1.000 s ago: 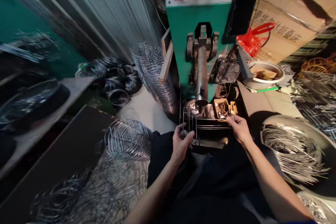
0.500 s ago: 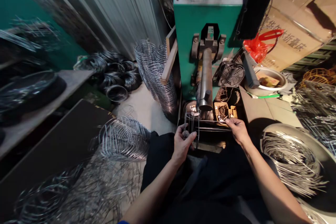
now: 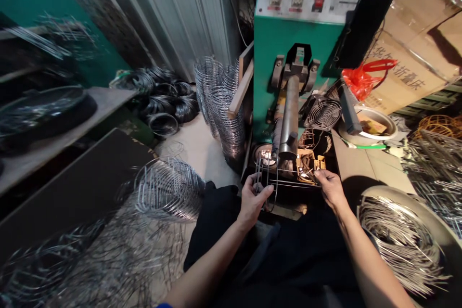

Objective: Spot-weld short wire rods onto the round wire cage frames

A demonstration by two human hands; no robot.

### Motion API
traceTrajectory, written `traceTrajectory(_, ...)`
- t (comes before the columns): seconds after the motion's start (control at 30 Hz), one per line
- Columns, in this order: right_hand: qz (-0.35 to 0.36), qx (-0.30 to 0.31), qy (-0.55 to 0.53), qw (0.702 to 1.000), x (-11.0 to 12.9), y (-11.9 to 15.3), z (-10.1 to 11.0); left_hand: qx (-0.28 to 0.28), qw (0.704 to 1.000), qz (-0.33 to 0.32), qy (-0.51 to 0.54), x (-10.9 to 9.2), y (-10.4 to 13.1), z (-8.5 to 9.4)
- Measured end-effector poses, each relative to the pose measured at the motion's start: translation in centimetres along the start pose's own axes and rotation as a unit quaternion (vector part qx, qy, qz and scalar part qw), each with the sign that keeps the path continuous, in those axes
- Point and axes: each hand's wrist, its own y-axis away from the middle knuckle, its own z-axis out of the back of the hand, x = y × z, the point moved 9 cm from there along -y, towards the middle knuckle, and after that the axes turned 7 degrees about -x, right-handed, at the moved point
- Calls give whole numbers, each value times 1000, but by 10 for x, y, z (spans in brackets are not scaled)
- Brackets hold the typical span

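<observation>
Below the round metal arm (image 3: 289, 118) of a green machine (image 3: 277, 36), a bent wire frame (image 3: 277, 184) is held between both hands. My left hand (image 3: 254, 197) has its fingers closed around the looped left end of the frame. Thin straight wires run from there to the right, where my right hand (image 3: 329, 186) pinches their ends between thumb and fingers. Behind the wires is an open dark box with a yellow basket (image 3: 319, 162) of small parts.
Stacked wire rings (image 3: 225, 110) stand left of the machine, with a wire bundle (image 3: 171, 192) nearer. A basin of bent wires (image 3: 400, 240) sits at the right. A wooden bar (image 3: 241, 90) juts out beside the machine. Loose wires litter the floor.
The view has tilted up slightly, so the machine's panel shows more fully and sits lower and farther right. Both hands keep hold of the wire frame in nearly the same place.
</observation>
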Motion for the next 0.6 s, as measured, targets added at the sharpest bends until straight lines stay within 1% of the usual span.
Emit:
traceTrajectory(0.1,-6,4,0,1000,-3,-1,1,1,1000,1,3,2,-1,-1)
traceTrajectory(0.27,4,2,-1,1000,5,-1,-1,-2,1000,6,7,5,-5,-2)
traceTrajectory(0.43,16,-3,23,1000,6,-2,-2,-3,1000,14,7,2,-5,-3)
traceTrajectory(0.6,19,-6,10,1000,3,-2,-1,-6,1000,6,-4,0,-6,-3)
